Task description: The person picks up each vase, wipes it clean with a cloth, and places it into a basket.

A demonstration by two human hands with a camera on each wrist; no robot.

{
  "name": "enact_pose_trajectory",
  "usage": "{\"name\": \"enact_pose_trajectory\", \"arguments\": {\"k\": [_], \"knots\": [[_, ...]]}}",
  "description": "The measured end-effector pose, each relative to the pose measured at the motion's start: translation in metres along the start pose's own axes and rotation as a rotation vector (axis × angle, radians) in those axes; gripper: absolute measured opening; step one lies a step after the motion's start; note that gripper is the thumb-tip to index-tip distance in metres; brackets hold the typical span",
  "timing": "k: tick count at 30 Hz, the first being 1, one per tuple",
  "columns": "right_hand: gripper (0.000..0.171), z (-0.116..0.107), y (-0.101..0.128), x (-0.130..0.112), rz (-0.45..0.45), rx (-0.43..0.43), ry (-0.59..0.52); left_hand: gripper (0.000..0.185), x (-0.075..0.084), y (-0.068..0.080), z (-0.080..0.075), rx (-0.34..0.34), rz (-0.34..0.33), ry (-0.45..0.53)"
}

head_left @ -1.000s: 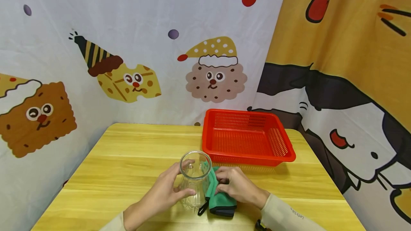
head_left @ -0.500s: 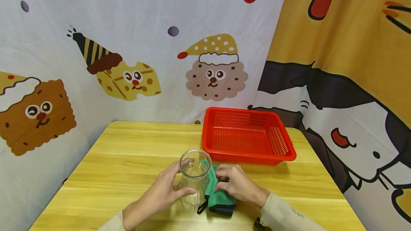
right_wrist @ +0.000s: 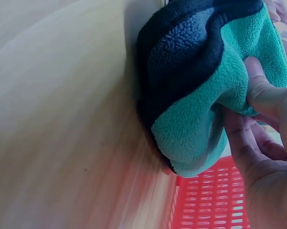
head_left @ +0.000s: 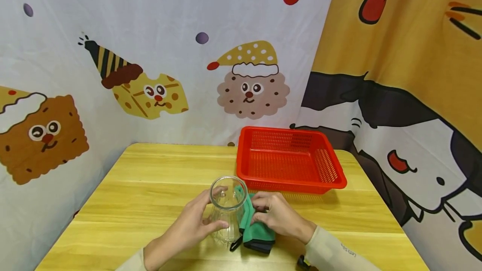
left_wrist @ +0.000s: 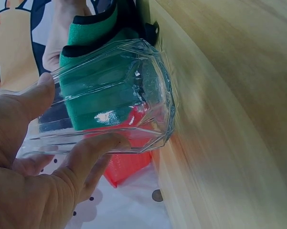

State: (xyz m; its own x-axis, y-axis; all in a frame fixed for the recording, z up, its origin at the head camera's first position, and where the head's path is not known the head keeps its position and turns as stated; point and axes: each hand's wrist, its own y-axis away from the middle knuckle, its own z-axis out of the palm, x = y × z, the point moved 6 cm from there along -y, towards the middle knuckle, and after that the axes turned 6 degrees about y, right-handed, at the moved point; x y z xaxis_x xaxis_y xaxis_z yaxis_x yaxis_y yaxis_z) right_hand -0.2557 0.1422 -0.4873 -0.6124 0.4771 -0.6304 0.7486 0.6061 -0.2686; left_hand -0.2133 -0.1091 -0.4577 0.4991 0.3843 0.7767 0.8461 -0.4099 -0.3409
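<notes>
A clear faceted glass [head_left: 227,210] stands upright on the wooden table [head_left: 150,187] near its front edge. My left hand [head_left: 188,229] grips the glass [left_wrist: 110,102] round its side, thumb and fingers curled on it. My right hand [head_left: 276,216] holds a green cloth with dark edging [head_left: 254,231] and presses it against the right side of the glass. In the right wrist view the cloth [right_wrist: 205,81] is bunched in my fingers [right_wrist: 260,95] and rests on the table.
An empty red mesh basket [head_left: 288,160] sits behind the hands at the back right of the table. Cartoon-printed curtains [head_left: 150,53] close the table in at the left, back and right. A small dark object [head_left: 301,261] lies at the front edge.
The right hand and cloth have shifted very slightly against the glass. The glass and left hand stay in place.
</notes>
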Motion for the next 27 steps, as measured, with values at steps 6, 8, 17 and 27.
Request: {"name": "enact_pose_trajectory", "arguments": {"k": [6, 8, 17, 27], "knots": [[0.017, -0.0002, -0.0003, -0.0001, 0.007, 0.002, -0.011, 0.086, -0.0001, 0.0009, -0.0009, -0.007, 0.000, 0.004], [0.017, -0.0005, -0.0003, -0.0004, 0.011, 0.002, -0.012, 0.085, -0.0002, 0.0009, -0.0009, -0.010, -0.003, 0.011], [0.018, -0.0017, -0.0003, -0.0019, 0.007, 0.002, -0.027, 0.085, -0.0015, 0.0011, 0.0000, -0.013, -0.013, 0.030], [0.018, -0.0044, -0.0012, -0.0057, -0.012, 0.018, -0.020, 0.087, -0.0031, 0.0007, 0.0026, -0.010, -0.021, 0.030]]}}
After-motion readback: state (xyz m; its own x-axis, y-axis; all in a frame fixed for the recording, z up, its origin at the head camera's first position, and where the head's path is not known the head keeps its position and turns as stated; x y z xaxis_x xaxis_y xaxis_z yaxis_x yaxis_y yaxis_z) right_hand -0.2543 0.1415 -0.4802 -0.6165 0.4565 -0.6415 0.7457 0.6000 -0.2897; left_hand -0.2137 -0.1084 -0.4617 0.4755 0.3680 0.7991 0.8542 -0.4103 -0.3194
